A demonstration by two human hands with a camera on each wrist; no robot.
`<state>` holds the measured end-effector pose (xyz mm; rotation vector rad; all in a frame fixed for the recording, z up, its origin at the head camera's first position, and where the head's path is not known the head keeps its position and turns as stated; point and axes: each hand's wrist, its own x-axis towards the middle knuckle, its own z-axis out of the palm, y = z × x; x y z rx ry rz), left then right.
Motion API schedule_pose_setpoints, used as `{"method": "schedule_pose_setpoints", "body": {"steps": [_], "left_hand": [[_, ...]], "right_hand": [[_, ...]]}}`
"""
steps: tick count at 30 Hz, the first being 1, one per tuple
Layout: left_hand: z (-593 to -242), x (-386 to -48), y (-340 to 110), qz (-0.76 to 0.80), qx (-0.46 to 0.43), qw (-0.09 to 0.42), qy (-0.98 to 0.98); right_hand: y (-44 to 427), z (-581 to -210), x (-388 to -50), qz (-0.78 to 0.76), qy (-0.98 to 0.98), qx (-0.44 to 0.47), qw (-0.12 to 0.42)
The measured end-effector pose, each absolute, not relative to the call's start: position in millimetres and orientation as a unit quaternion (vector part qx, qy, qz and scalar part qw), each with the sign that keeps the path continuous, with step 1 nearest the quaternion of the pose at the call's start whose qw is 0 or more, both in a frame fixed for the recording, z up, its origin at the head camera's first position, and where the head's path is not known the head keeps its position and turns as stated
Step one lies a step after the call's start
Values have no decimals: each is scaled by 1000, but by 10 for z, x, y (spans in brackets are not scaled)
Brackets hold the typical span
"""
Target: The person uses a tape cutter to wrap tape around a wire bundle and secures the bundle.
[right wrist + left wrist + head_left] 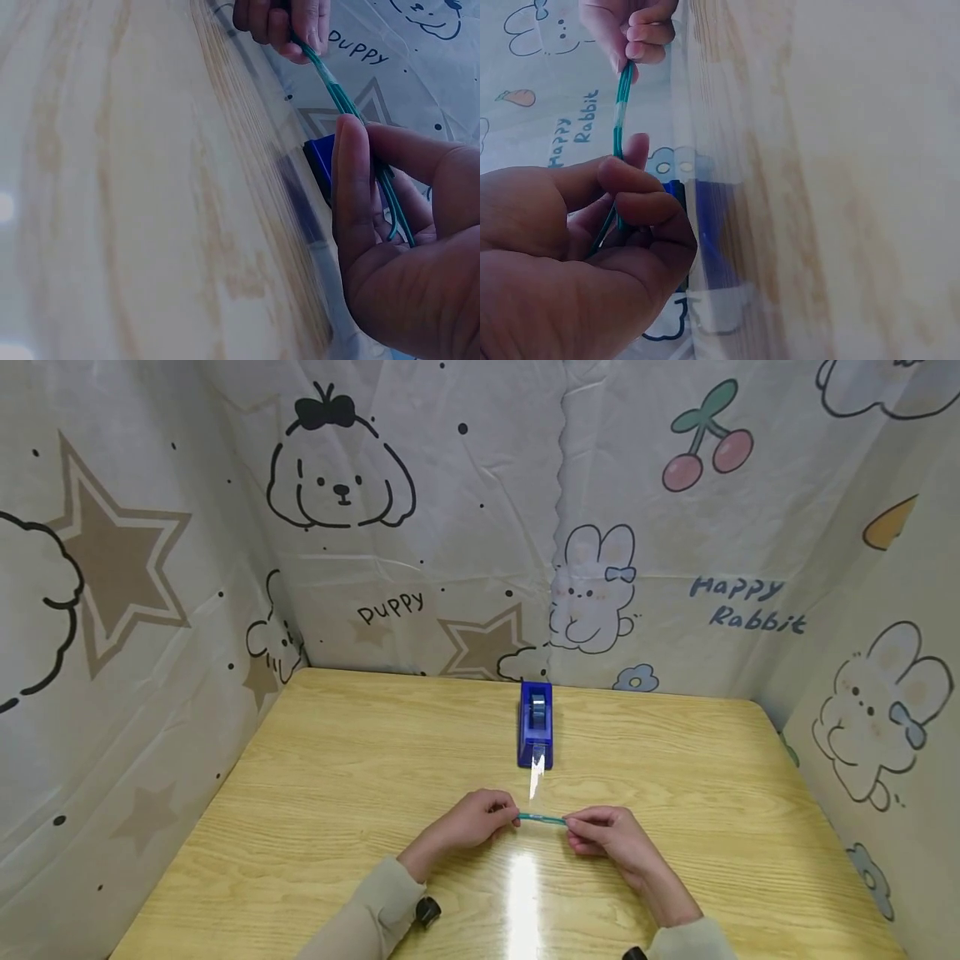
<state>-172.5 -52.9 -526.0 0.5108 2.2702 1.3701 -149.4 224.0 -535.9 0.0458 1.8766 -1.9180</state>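
Place is looking like small screened-off work booth; whether in home or office, views are not telling. Printed cloth (pixel 465 535) is hanging round three sides, showing puppy (pixel 341 491), rabbits (pixel 592 602), cherries (pixel 682 472). Wood-grain table (pixel 360 735) is filling space between; tape dispenser (pixel 536 737) is standing near back edge.

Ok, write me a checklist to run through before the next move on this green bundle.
1. Left hand pinches the green bundle on one side: ok.
2. Right hand pinches it on the other side: ok.
3. Pale band, apparently tape, lies between the hands: ok.
4. Band stuck down all the way round: cannot tell, its far side is hidden.
5. Strand ends past the right fingers lie together: not ok, they spread apart.
6. Blue tape dispenser stands on the table, apart from both hands: ok.
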Motion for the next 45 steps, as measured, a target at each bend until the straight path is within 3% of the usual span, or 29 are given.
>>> {"method": "schedule_pose_setpoints", "body": {"steps": [13,34,45], "left_hand": [[-5276,-1707,-495,487,182,204,829],[-5282,-1740,-469,495,164,187,833],[-5268,-1782,-475,522,154,203,814]], "right_hand": [[2206,-5381,-1501,-660,706,9,257],[2141,-5361,-1529,-665,709,19,233],[2145,-5369,-1552,-671,709,3,218]]}}
